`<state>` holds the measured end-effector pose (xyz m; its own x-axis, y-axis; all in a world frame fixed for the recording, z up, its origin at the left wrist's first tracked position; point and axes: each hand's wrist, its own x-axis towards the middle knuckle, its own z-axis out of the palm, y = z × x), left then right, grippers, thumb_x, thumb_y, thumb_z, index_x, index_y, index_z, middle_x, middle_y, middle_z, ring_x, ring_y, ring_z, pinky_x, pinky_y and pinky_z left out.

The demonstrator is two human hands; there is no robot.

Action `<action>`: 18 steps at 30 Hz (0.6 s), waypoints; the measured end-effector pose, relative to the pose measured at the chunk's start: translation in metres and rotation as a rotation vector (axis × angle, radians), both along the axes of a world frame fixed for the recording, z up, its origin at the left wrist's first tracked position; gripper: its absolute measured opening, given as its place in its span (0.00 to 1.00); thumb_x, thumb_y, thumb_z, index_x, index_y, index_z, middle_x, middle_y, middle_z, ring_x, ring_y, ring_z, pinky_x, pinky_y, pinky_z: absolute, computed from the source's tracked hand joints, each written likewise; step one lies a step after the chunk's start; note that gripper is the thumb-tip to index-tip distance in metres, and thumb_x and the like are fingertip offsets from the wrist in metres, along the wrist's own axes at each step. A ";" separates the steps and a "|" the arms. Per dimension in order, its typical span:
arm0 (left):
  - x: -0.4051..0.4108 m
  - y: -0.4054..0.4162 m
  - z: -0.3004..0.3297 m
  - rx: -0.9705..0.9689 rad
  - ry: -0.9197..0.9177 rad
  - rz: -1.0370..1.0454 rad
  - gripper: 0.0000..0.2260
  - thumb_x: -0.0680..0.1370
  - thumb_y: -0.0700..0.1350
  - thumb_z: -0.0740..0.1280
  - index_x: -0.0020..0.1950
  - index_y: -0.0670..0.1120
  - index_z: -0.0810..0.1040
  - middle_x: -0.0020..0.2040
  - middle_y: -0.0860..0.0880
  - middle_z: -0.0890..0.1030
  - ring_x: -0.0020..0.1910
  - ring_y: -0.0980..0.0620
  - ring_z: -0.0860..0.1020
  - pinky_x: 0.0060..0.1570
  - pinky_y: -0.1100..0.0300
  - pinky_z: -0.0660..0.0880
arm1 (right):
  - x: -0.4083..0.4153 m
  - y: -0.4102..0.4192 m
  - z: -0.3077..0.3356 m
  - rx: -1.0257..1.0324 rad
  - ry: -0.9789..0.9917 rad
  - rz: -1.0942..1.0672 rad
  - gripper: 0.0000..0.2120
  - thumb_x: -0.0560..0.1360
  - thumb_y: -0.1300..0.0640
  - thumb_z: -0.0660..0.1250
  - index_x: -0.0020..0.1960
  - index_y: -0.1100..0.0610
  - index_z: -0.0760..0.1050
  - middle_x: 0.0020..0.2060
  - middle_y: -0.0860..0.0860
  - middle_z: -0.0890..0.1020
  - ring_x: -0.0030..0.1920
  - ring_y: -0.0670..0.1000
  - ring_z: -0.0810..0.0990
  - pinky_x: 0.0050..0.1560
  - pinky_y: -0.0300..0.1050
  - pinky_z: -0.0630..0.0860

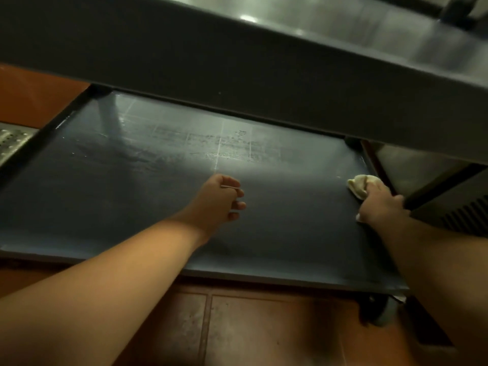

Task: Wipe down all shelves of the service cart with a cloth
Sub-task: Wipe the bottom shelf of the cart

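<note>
The service cart's lower shelf is a dark blue-grey slab with pale scratches and dried streaks toward the back. My right hand grips a crumpled cream cloth and presses it on the shelf near its right edge. My left hand hovers over the middle of the shelf with its fingers loosely curled. A thin pale streak crosses its fingertips, and I cannot tell what it is. The upper shelf overhangs the back of the lower one and hides it.
Red-brown floor tiles lie in front of the cart. A black caster sits under the shelf's front right corner. A perforated metal surface is at the left, and a dark vented unit stands at the right.
</note>
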<state>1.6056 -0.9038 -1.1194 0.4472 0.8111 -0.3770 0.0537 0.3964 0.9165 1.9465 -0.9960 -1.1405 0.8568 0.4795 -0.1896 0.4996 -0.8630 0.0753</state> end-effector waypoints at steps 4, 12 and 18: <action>-0.019 0.006 -0.006 0.003 0.036 0.016 0.13 0.78 0.32 0.54 0.60 0.39 0.71 0.47 0.44 0.77 0.37 0.50 0.78 0.36 0.58 0.73 | 0.000 0.007 -0.007 0.015 0.004 -0.076 0.49 0.69 0.61 0.76 0.79 0.40 0.52 0.78 0.51 0.57 0.72 0.66 0.61 0.68 0.68 0.65; -0.060 0.024 -0.008 0.014 0.026 0.106 0.12 0.77 0.32 0.54 0.55 0.43 0.72 0.46 0.45 0.78 0.38 0.49 0.78 0.37 0.57 0.73 | -0.046 0.040 -0.017 0.138 -0.037 0.015 0.36 0.71 0.60 0.70 0.77 0.52 0.61 0.73 0.59 0.65 0.68 0.66 0.65 0.66 0.63 0.67; -0.115 0.042 -0.005 0.011 0.024 0.198 0.12 0.78 0.32 0.54 0.49 0.46 0.72 0.44 0.47 0.78 0.37 0.49 0.78 0.37 0.57 0.73 | -0.119 0.091 -0.023 0.252 -0.002 0.157 0.25 0.77 0.54 0.63 0.73 0.56 0.66 0.68 0.60 0.70 0.65 0.65 0.68 0.67 0.59 0.67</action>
<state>1.4903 -0.8621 -1.1241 0.2699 0.8863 -0.3763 -0.0021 0.3913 0.9202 1.8279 -0.9051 -1.1633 0.7687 0.6379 -0.0465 0.6285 -0.7668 -0.1305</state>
